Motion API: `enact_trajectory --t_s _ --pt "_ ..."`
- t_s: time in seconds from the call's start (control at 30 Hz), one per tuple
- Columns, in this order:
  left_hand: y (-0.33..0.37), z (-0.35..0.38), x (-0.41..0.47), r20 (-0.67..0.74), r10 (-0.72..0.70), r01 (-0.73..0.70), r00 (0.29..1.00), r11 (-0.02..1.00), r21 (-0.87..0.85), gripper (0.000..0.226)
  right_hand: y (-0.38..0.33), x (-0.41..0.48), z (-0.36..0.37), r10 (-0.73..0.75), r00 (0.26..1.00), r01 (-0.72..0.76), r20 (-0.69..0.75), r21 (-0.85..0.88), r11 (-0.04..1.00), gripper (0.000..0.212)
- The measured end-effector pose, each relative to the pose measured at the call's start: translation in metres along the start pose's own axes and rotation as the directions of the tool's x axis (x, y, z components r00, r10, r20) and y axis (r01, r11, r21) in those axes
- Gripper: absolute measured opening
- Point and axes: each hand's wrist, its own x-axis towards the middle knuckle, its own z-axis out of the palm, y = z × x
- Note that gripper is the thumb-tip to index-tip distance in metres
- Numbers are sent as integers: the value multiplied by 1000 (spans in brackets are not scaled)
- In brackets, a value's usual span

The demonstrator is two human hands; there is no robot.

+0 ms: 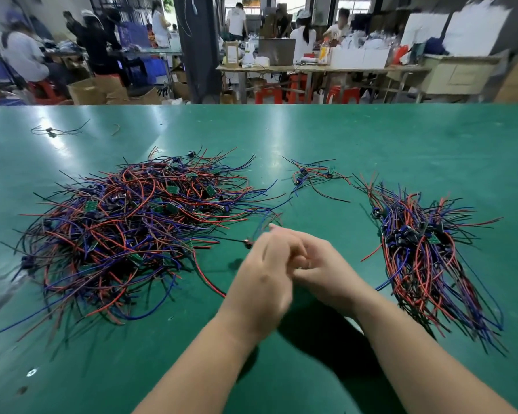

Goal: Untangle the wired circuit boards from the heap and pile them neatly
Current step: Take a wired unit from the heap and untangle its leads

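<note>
Heap of red, blue and black wires with small green boards, tangled, on the left of the counter. Sorted pile on the right, wires roughly aligned. A few loose boards between them, farther back. Left grip and right grip meet mid-counter, fingers curled, blurred; cannot tell what they clasp. Glossy green counter; workshop behind with people, red stools.

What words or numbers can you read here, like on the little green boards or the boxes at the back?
No text here can be read.
Circuit boards in the heap: markings too small.
Cardboard box on the far table: label blurred.
Yellow bottle there: label blurred.
</note>
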Motion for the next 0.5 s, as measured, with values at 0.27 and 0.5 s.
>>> enact_trajectory --t_s 0.27,0.5 --pt "9 0 1 -142 73 -71 987 997 22 21 0 7 -8 68 970 56 -231 492 869 20" --pt "-16 -24 19 198 -827 781 526 378 -497 29 -11 5 -27 221 956 1 -195 752 659 35"
